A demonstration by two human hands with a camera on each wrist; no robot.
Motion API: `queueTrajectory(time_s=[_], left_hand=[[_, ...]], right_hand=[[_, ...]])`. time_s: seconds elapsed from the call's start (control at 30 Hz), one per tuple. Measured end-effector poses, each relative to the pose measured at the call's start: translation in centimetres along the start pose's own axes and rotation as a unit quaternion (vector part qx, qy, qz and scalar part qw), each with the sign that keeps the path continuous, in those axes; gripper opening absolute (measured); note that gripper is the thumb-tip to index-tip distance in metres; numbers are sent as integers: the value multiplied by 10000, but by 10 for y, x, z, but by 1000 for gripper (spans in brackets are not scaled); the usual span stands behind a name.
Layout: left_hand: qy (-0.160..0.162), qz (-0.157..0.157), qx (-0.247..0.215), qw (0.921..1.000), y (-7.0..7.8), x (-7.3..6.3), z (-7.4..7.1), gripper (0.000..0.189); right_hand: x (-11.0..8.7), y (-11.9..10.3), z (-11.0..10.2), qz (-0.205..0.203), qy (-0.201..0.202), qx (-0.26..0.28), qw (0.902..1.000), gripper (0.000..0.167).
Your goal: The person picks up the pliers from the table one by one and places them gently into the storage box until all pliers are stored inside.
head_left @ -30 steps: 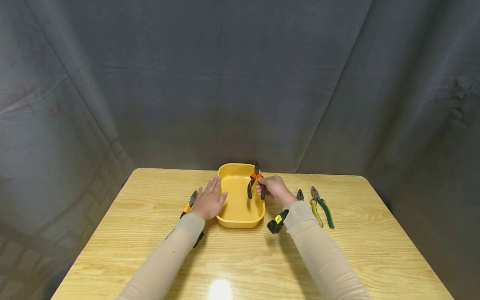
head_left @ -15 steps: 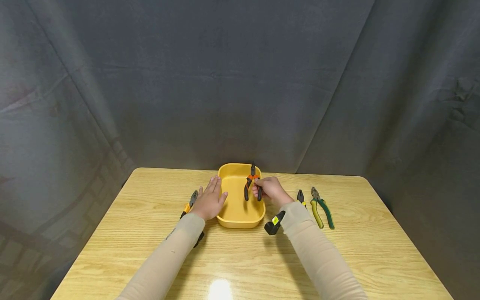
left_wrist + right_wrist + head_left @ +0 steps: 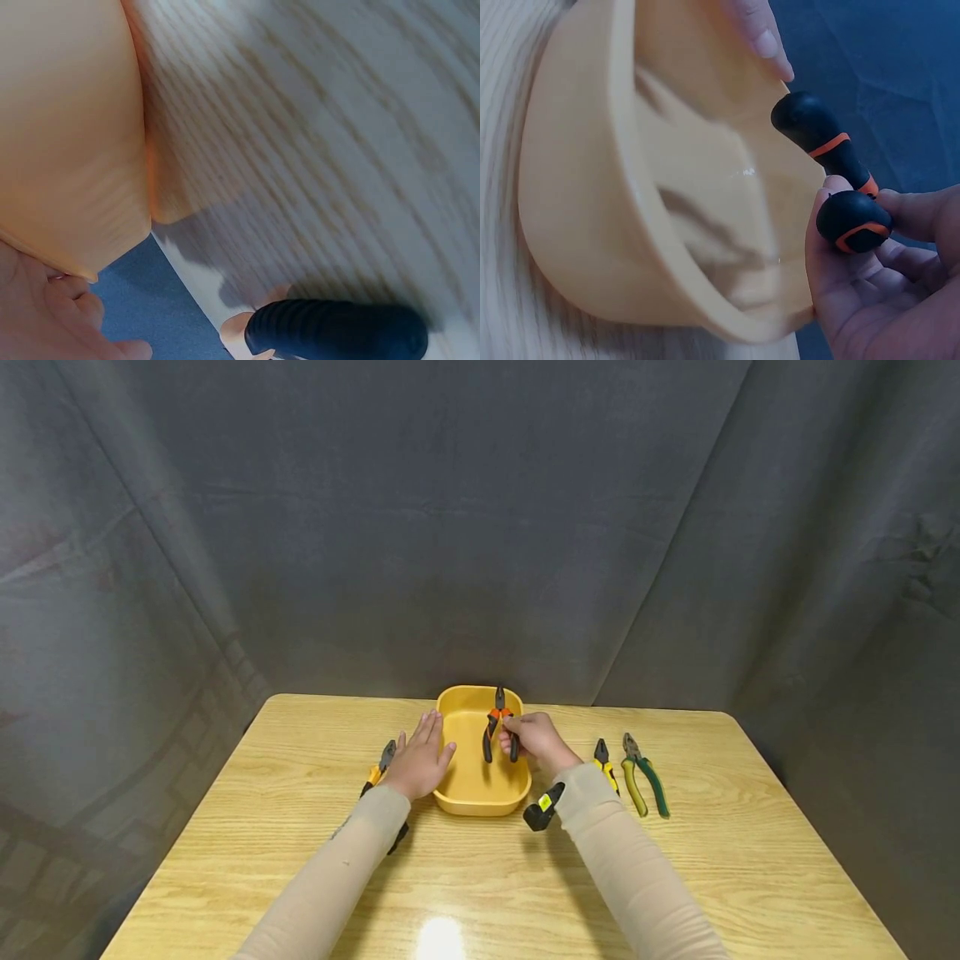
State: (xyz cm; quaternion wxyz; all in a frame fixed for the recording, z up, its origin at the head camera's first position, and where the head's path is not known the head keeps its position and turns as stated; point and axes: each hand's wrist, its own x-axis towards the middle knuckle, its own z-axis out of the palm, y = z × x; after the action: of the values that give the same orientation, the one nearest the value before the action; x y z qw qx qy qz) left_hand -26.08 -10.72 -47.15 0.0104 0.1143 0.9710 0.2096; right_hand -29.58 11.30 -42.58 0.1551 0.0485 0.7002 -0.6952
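Observation:
My right hand (image 3: 538,739) pinches one handle of the pliers (image 3: 491,733), which have black handles with orange bands. They hang over the yellow plastic tray (image 3: 480,809), jaws pointing toward its far end and handles spread. In the right wrist view, the near handle (image 3: 855,217) sits between thumb and fingers. My left hand (image 3: 418,764) rests on the tray's left rim with its fingers straight. Beside that hand lie pliers with yellow and black handles (image 3: 375,775), partly hidden by the forearm. A dark ribbed handle (image 3: 337,330) shows low in the left wrist view.
Right of the tray on the wooden table (image 3: 465,877) lie yellow-and-black pliers (image 3: 602,753), partly behind the right sleeve. Next to them are pliers with green and yellow handles (image 3: 646,772). A black device (image 3: 542,808) sits at the right wrist. A grey curtain (image 3: 450,527) hangs behind.
My right hand has moved left with the orange-banded pliers, from the tray's right rim further over its inside. My left hand stays on the rim.

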Motion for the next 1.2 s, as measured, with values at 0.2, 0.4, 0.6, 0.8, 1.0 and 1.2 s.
queueTrajectory(time_s=[0.2,0.4,0.6,0.8,1.0,1.2], left_hand=[[29,2,15,10000,1,0,1,68],[23,-18,62,10000,2,0,0,68],[26,-8,45,10000,1,-1,-1,69],[-20,-31,69,10000,2,-1,-2,67],[10,-25,150,9999,1,0,-1,68],[-15,-44,117,9999,1,0,-1,68]], right_hand=[[-2,1,7,-125,113,-203,9997,30],[-3,4,13,-162,105,-294,9994,29],[-2,8,16,-326,262,-385,9984,30],[-4,9,21,-438,465,-312,9975,31],[-4,10,25,-471,599,-254,9968,30],[-3,14,31,-606,751,-334,9948,31]])
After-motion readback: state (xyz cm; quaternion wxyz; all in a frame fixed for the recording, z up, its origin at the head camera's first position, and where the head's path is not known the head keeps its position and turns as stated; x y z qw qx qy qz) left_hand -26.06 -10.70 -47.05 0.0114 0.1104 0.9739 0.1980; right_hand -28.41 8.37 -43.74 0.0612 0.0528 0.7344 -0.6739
